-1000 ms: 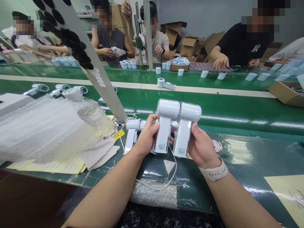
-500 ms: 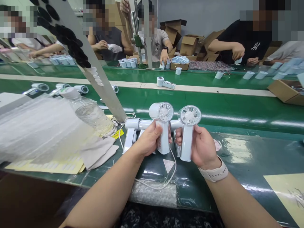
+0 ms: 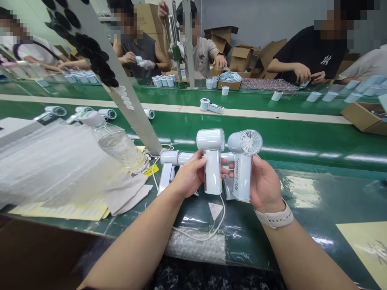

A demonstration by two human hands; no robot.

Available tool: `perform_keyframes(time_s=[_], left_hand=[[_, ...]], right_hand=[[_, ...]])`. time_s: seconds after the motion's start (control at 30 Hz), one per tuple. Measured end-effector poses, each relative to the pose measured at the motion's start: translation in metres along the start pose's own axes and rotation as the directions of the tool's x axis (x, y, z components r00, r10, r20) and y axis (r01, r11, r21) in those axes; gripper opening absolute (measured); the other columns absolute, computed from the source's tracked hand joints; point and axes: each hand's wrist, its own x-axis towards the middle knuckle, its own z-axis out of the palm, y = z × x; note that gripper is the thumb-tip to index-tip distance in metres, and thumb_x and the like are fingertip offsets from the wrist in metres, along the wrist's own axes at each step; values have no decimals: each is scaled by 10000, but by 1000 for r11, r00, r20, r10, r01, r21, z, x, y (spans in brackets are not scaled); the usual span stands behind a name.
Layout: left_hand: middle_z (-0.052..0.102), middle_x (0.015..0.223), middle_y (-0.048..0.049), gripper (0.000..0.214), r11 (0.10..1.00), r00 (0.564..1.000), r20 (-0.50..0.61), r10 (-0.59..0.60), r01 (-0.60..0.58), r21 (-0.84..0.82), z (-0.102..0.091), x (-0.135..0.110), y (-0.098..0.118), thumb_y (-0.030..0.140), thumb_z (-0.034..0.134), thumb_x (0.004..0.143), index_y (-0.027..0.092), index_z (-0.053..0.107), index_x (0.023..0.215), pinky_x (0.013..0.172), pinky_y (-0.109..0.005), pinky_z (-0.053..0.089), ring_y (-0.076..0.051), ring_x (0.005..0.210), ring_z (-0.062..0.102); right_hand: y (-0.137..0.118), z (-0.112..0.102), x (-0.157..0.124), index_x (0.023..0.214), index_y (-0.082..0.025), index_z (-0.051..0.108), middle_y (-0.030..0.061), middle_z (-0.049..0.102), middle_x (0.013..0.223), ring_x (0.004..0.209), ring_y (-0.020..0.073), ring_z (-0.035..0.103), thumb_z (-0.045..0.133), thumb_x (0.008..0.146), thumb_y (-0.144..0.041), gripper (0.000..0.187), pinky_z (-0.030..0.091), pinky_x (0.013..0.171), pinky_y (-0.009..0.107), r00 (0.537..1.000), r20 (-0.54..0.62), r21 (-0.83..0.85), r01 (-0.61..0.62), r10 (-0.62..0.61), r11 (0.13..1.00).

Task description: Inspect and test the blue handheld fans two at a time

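Note:
My left hand (image 3: pixel 191 174) is closed around the handle of a white handheld fan (image 3: pixel 213 171), held upright with its round head sideways. In my right hand (image 3: pixel 266 183) is a second handheld fan (image 3: pixel 242 173), also upright; "Speed FAN" is printed along its handle and its clear grille shows at the front. The two fans are side by side, close together. Behind them more white fans (image 3: pixel 169 157) lie on the table, partly hidden by my hands. A white cable (image 3: pixel 222 217) loops below, around a small triangular sticker (image 3: pixel 215 210).
A slanted metal post (image 3: pixel 130 106) rises at left beside a water bottle (image 3: pixel 116 145), plastic sheets (image 3: pixel 69 161) and a grey cloth (image 3: pixel 127 193). Beyond runs a green conveyor (image 3: pixel 302 137) with a fan (image 3: pixel 211 106) on its pale strip. Several people work across it. Bubble wrap (image 3: pixel 196 245) lies near me.
Both fans have turned about their handles: the left one's grille now faces right, and the right one shows its printed side. My right hand has shifted slightly right.

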Motion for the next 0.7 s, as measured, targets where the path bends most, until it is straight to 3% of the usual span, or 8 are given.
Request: perform_keyframes(time_s=[0.2,0.33,0.43,0.5,0.6,0.7], left_hand=[[745,1070,-127,494,997,1000,-15,-19,20,79,0,-4,1,459,755,812,185,496,1131,773,-392,594,-244,848,750],[745,1068,-119,517,989,1000,-27,-10,14,145,-3,-4,0,492,751,802,206,490,1143,775,-402,592,-249,858,750],[746,1002,-84,523,975,998,-54,8,4,221,-5,-4,-1,500,740,798,224,486,1163,734,-388,584,-248,826,743],[741,954,-61,513,949,994,-76,75,-48,311,-6,-4,0,485,749,781,226,512,1156,727,-374,571,-240,807,730],[732,959,-60,437,810,960,-72,271,-187,556,-5,-8,7,393,799,716,204,625,1070,849,-402,541,-251,881,701],[747,1070,-67,347,588,927,80,366,-297,752,-1,-12,18,325,800,698,226,732,1023,1141,-504,342,-293,1058,671]], right_hand=[[-2,3,3,1119,-290,628,43,746,922,868,252,716,593,890,-367,244,583,681,408,996,-45,-74,79,-82,994],[-1,8,4,1131,-257,650,60,754,916,851,254,715,593,897,-339,254,578,672,412,988,-143,-110,41,-57,993],[1,7,1,1083,-245,665,72,753,976,877,266,713,572,899,-360,235,587,721,448,995,-82,-127,46,-56,991],[3,4,-2,1103,-253,653,78,741,1081,982,282,700,593,885,-387,263,581,813,481,992,-2,-207,120,-123,971],[1,0,-8,1171,-269,612,76,713,1197,1121,293,655,750,791,-322,407,532,958,506,951,116,-449,308,-287,839],[-3,0,-12,1205,-293,582,77,667,1316,1286,302,569,816,738,-222,528,431,1097,538,880,319,-561,474,-351,678]])
